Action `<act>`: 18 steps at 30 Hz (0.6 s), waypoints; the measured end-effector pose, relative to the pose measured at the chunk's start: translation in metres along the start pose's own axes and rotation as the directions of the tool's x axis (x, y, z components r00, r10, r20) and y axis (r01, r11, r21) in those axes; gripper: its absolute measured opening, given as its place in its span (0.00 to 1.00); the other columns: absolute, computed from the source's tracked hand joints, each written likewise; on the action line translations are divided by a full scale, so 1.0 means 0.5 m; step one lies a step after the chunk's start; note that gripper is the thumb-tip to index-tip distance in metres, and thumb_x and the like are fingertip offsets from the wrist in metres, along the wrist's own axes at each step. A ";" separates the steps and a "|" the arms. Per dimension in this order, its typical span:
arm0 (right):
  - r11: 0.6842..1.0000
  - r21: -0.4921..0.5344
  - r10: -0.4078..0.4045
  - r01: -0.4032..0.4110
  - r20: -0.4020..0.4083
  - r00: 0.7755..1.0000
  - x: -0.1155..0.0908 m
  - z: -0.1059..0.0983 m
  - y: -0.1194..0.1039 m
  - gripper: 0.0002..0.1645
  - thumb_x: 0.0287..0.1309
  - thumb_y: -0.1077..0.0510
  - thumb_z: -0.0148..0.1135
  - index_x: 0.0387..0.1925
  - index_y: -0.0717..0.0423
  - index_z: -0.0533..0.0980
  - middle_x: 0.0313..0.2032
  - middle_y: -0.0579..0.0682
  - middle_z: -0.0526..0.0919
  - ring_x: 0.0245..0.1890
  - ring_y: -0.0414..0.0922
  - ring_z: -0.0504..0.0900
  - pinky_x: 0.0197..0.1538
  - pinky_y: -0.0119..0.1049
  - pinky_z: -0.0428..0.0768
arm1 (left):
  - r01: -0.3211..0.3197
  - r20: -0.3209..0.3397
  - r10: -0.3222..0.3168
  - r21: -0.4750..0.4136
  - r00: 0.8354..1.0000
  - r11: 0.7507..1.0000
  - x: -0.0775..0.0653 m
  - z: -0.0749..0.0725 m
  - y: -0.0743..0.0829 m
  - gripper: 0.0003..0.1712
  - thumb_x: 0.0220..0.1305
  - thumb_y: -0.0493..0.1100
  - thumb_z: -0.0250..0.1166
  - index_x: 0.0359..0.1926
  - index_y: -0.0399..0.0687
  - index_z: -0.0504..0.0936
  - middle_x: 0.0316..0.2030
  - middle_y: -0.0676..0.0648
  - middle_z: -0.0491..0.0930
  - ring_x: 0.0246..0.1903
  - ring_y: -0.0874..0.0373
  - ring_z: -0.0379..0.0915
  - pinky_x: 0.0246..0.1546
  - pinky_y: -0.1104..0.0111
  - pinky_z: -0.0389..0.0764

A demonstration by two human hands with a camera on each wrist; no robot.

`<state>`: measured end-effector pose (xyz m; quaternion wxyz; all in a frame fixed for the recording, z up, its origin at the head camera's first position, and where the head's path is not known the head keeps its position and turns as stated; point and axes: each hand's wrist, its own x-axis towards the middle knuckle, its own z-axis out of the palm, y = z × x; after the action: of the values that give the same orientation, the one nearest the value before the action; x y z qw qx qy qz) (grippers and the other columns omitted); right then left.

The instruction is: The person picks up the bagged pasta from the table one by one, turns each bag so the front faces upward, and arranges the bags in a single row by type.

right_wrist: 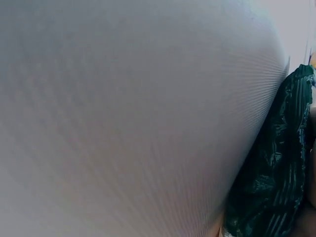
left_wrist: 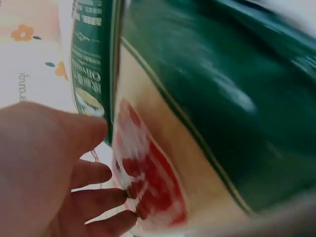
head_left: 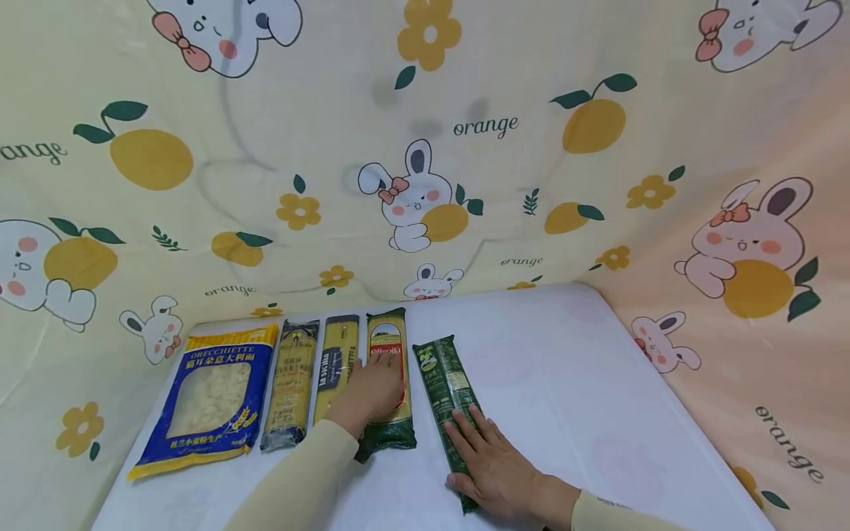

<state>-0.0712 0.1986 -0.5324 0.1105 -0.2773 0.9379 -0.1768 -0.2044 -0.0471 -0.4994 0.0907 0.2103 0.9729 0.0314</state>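
Note:
Over a green-ended pasta pack with a red label [head_left: 392,435], my left hand [head_left: 372,391] lies with its fingers extended on the label. The left wrist view shows its fingertips [left_wrist: 116,222] right at the red label and the thumb nearer a second green pack [left_wrist: 89,44]. That slim dark green pack [head_left: 434,376] lies slightly slanted on the right of the row. My right hand [head_left: 498,472] rests across its lower half, fingers spread and thumb at its left edge. In the right wrist view, only the crinkled end of a dark green pack [right_wrist: 271,182] shows clearly.
Left of the hands lie a blue and yellow orecchiette bag [head_left: 212,391], a golden pasta pack [head_left: 290,383] and a yellow pack with a dark blue label [head_left: 328,369]. All lie on a white table [head_left: 551,383], with patterned cloth [head_left: 319,147] behind and at both sides.

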 end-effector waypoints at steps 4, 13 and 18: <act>0.999 -0.051 0.017 -0.016 0.014 1.000 -0.001 -0.011 -0.001 0.47 0.80 0.32 0.44 0.83 0.57 0.55 0.83 0.59 0.52 0.83 0.65 0.45 0.77 0.65 0.60 | 0.003 -0.065 -0.002 0.011 0.998 1.000 0.025 -0.011 0.027 0.27 0.80 0.52 0.58 0.70 0.41 0.77 0.67 0.38 0.78 0.68 0.39 0.72 0.68 0.38 0.72; 0.960 -0.279 -0.072 0.035 -0.124 0.990 -0.032 -0.044 0.006 0.34 0.77 0.36 0.55 0.68 0.57 0.77 0.67 0.54 0.79 0.66 0.53 0.78 0.62 0.49 0.81 | -0.036 -0.205 0.047 0.057 0.978 0.998 0.096 0.001 0.061 0.18 0.82 0.46 0.57 0.62 0.44 0.83 0.58 0.43 0.83 0.60 0.44 0.76 0.59 0.44 0.80; 0.957 -0.281 -0.009 -0.073 -0.282 0.960 -0.062 -0.045 0.019 0.30 0.64 0.36 0.71 0.47 0.58 0.79 0.38 0.46 0.78 0.37 0.43 0.76 0.37 0.37 0.80 | -0.076 -0.278 0.091 0.065 0.956 0.995 0.140 0.012 0.083 0.22 0.82 0.55 0.56 0.59 0.45 0.85 0.54 0.43 0.84 0.55 0.45 0.77 0.58 0.45 0.81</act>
<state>-0.0571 0.2298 -0.5123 -0.0620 -0.2473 0.9642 -0.0736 -0.2493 0.0200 -0.5128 -0.0549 0.2472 0.9666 0.0387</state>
